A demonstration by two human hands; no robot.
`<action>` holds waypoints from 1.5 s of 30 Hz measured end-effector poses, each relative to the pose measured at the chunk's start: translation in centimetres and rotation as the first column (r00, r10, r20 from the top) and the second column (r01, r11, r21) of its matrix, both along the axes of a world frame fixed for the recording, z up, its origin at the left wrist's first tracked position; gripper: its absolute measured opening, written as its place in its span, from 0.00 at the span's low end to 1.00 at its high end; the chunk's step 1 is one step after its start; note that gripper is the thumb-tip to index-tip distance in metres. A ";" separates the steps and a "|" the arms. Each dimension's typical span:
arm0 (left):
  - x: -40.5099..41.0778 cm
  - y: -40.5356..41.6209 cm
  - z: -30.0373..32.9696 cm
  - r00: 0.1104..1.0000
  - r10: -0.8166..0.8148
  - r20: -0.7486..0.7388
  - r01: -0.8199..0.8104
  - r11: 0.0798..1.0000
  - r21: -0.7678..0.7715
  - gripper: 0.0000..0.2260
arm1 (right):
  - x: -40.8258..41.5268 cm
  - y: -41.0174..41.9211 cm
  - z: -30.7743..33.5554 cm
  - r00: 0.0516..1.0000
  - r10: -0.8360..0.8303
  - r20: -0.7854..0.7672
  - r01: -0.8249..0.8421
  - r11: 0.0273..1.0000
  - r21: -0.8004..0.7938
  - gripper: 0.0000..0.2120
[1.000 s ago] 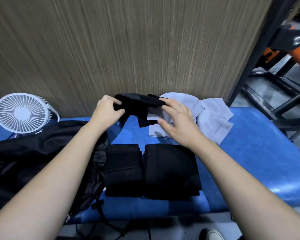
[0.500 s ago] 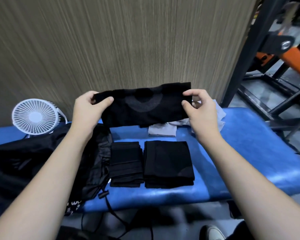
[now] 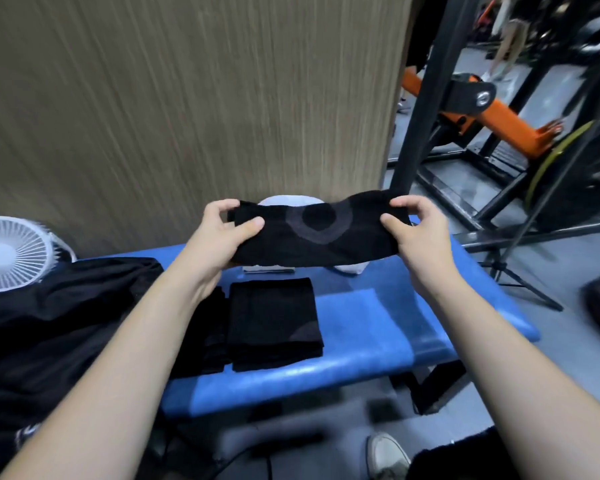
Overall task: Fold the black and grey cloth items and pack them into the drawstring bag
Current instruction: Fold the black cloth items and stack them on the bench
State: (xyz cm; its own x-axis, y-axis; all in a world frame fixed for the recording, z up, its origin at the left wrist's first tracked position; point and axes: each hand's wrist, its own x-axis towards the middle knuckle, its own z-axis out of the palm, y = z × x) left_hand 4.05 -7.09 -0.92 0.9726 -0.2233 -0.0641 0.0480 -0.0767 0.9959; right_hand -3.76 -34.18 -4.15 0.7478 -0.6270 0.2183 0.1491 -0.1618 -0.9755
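Spanning the blue table (image 3: 378, 327) below the hands, the drawstring bag (image 3: 66, 323) lies left, folded stacks (image 3: 274, 323) beneath. Left hand (image 3: 222, 230) and right hand (image 3: 416, 230) pinch a taut black cloth (image 3: 312, 237) aloft — uneven tension could skew the fold.

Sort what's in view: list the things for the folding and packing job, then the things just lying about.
Job: black cloth held by left hand and right hand; folded stack; grey cloth; bag.
Lying about: fan; gym frame; bench.

Dim indoor light, glare on the blue bench (image 3: 371, 362), motion blur throughout, wide-angle bending at edges
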 end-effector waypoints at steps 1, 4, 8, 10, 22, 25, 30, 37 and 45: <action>-0.7 -0.9 -0.1 0.999 -0.042 -0.023 0.042 0.999 -0.027 0.25 | -0.8 -1.0 -0.1 1.000 -0.013 -0.013 0.013 0.999 -0.032 0.10; -2.6 -3.4 -0.6 0.987 -0.160 -0.016 0.160 0.986 -0.042 0.26 | -2.9 -3.6 -0.3 0.998 -0.004 -0.056 -0.001 0.997 -0.075 0.15; -5.0 -7.5 -1.4 0.954 -0.298 -0.027 0.299 0.953 0.052 0.14 | -5.5 -7.0 -0.7 0.980 -0.008 -0.198 -0.035 0.977 -0.210 0.16; -6.0 -9.5 -2.3 0.940 -0.339 -0.046 0.342 0.932 0.117 0.11 | -6.6 -8.2 -1.2 0.952 -0.027 -0.305 -0.057 0.964 -0.262 0.16; -8.6 -13.2 -6.2 0.933 -0.343 -0.105 0.355 0.841 0.408 0.19 | -9.5 -10.3 -1.8 0.906 -0.027 -0.422 -0.083 0.967 -0.240 0.15; -8.7 -13.0 -6.3 0.939 -0.337 -0.068 0.327 0.813 0.482 0.20 | -9.2 -8.6 -1.2 0.918 0.034 -0.395 -0.126 0.970 -0.209 0.14; -9.0 -12.9 -6.3 0.938 -0.339 -0.071 0.325 0.788 0.522 0.19 | -8.8 -5.4 -0.8 0.903 0.144 -0.406 -0.250 0.942 -0.222 0.12; -8.5 -13.1 -6.9 0.944 -0.321 -0.078 0.319 0.826 0.465 0.21 | -7.6 -3.0 -2.2 0.853 0.235 -0.466 -0.419 0.841 -0.342 0.17; -8.6 -13.5 -6.8 0.948 -0.304 -0.099 0.319 0.877 0.358 0.19 | -7.1 -1.7 -3.1 0.760 0.448 -0.472 -0.569 0.809 -0.147 0.29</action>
State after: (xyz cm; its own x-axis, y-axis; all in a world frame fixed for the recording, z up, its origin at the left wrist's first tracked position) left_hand -4.50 -20.57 -7.71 0.8520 -0.4677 -0.2355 -0.0012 -0.4514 0.8923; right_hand -10.86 -35.86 -7.29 0.9935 -0.0893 -0.0705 -0.1025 -0.4350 -0.8946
